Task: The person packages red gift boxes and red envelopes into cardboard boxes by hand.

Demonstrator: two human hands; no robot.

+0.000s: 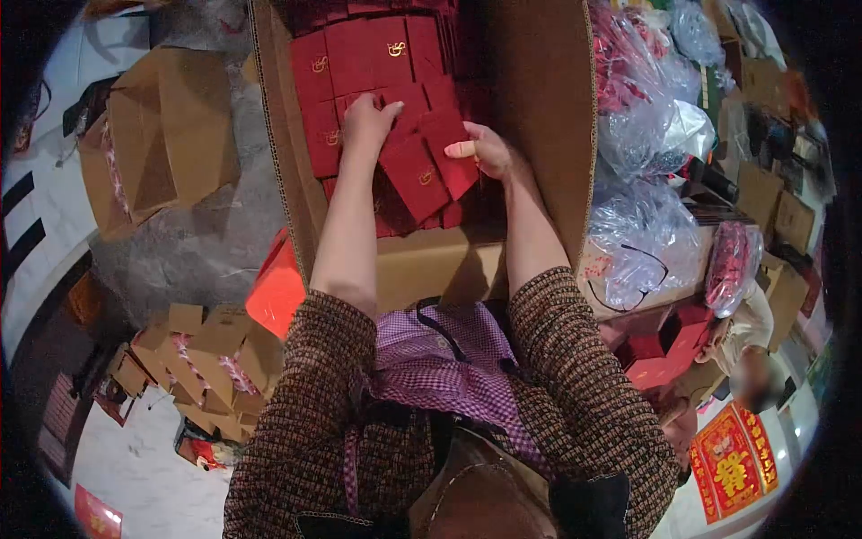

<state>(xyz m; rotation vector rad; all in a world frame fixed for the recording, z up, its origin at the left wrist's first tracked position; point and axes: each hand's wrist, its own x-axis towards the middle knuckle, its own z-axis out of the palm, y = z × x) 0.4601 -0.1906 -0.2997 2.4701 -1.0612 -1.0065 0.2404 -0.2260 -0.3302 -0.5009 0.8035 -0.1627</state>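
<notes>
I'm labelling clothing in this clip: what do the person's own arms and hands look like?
The left sleeve and right sleeve are brown, speckled, tweed-like knit, ending near the elbow; the forearms are bare. The left hand and right hand wear no gloves; no ring, watch or bracelet shows.

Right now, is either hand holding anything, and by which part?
A tilted red packet in the cardboard box: left hand on its top-left edge, right hand pinching its right edge.
</notes>
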